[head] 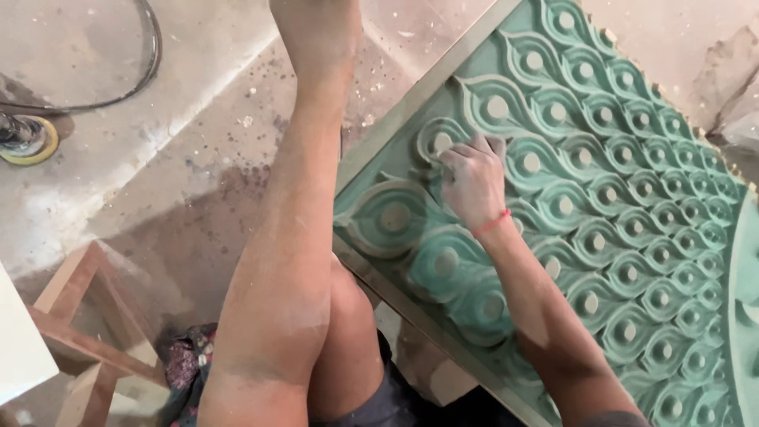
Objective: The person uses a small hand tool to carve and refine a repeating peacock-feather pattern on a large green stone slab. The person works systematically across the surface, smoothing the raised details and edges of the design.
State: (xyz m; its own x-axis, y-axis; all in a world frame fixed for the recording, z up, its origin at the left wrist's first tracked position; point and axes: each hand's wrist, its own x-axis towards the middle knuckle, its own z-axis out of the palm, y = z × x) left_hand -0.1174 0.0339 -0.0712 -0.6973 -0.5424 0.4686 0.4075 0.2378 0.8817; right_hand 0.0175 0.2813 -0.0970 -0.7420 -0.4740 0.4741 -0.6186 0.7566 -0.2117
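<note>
— Pressing your right hand [472,183], fingers curled on something small I cannot make out, into the green carved panel [632,198] beside your raised leg [292,237] (left hand out of view), you could flatten a ridge by bearing down hard.

— Count?

— One panel, dozens of scales, one sander [26,139] on the floor
</note>
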